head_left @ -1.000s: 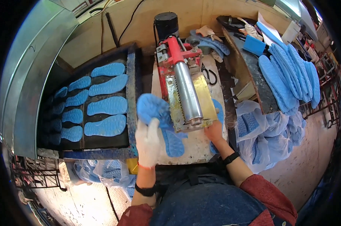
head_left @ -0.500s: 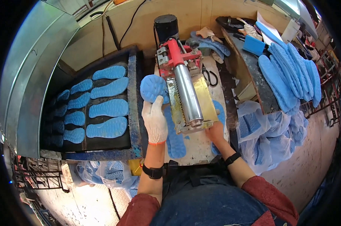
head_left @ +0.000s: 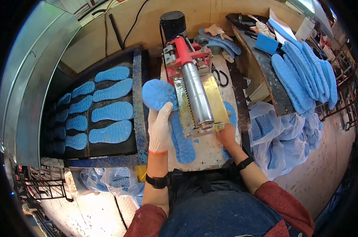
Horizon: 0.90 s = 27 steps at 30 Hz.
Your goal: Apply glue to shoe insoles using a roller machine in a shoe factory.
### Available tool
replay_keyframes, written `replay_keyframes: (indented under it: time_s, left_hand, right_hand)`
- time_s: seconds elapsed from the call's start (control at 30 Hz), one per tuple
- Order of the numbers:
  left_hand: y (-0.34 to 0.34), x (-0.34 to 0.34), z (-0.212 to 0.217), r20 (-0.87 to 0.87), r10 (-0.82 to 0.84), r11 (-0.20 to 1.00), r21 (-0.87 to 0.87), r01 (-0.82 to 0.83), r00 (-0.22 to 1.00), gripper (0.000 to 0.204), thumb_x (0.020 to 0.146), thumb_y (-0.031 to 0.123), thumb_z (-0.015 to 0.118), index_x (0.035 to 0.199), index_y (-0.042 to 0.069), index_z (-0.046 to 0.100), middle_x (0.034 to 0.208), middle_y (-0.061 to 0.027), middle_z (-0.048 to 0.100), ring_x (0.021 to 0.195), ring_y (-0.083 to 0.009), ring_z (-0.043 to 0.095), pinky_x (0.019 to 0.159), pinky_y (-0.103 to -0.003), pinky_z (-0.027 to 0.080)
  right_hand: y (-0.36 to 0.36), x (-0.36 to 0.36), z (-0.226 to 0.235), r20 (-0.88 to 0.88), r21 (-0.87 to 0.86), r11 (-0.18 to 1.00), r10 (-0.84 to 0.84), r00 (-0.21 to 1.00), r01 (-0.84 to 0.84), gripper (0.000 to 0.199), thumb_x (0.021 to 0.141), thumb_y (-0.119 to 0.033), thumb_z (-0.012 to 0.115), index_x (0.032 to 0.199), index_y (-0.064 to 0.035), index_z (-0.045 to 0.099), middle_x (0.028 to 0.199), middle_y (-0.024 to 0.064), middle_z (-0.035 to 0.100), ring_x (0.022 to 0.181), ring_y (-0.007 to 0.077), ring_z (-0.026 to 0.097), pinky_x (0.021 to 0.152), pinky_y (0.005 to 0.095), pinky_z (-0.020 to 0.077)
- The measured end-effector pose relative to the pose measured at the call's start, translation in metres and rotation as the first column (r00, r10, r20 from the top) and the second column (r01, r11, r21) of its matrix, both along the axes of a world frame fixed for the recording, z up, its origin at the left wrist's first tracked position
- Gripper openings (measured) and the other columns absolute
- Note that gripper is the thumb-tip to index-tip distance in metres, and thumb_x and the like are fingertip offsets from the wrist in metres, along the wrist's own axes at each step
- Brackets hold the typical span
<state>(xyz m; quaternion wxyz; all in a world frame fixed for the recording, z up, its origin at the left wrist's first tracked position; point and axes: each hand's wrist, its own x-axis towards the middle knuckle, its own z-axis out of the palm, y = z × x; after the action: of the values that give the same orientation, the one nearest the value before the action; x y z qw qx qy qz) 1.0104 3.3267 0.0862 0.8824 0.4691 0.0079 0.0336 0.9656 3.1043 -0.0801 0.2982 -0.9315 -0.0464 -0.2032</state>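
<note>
Bright, even light fills the centre; the shiny steel roller (head_left: pixel 197 98) throws glare. Sunlight washes out the pale concrete floor (head_left: pixel 96 215) at lower left. Fisheye bending warps the edges, black vignette rings the corners. Focus sharp.

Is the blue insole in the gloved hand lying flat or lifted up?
Lifted: the left hand holds the blue insole off the bench, beside the roller machine.

Single view: head-worn fisheye, looking steeply down from above the person's chest onto the workbench (head_left: pixel 204 156). Faces forward, away from the body. Close range: forearms enter from lower edge. Roller machine (head_left: pixel 196 94) sits just beyond the right hand (head_left: pixel 225 134). Straight edges bow near rim.
</note>
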Motion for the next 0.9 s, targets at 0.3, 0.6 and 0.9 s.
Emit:
replay_keyframes:
  time_s: [0.3,0.6,0.9]
  left_hand:
    - [0.000,0.012,0.034,0.338,-0.100,0.087,0.940,-0.330,0.936,0.046,0.077,0.002,0.049,0.121,0.016,0.057,0.103,-0.0163,0.054,0.091,-0.0379,0.058,0.077,-0.041,0.048]
    - [0.007,-0.001,0.055,0.251,-0.403,-0.118,0.939,-0.322,0.880,0.034,0.076,0.004,0.051,0.108,0.012,0.058,0.090,-0.0123,0.055,0.077,-0.0344,0.060,0.065,-0.043,0.049]
    - [0.025,-0.008,0.058,0.184,-0.476,0.032,0.981,-0.192,0.860,0.041,0.075,-0.001,0.047,0.113,0.006,0.060,0.094,-0.0134,0.060,0.084,-0.0334,0.060,0.074,-0.034,0.049]
  right_hand:
    - [0.000,0.000,0.002,-0.079,-0.023,1.000,-0.018,0.997,0.017,0.008,0.077,-0.006,0.059,0.083,-0.0030,0.055,0.079,0.0145,0.055,0.077,0.0356,0.055,0.065,0.0459,0.0451]
    - [0.000,-0.001,0.003,0.036,0.055,0.998,-0.002,0.999,0.000,0.007,0.077,-0.007,0.058,0.081,-0.0026,0.054,0.079,0.0149,0.055,0.077,0.0355,0.055,0.064,0.0461,0.0452]
    - [0.002,-0.002,0.006,0.057,-0.020,1.000,0.006,0.998,-0.005,0.008,0.078,-0.006,0.059,0.085,-0.0037,0.058,0.078,0.0126,0.055,0.076,0.0336,0.056,0.063,0.0444,0.0456]
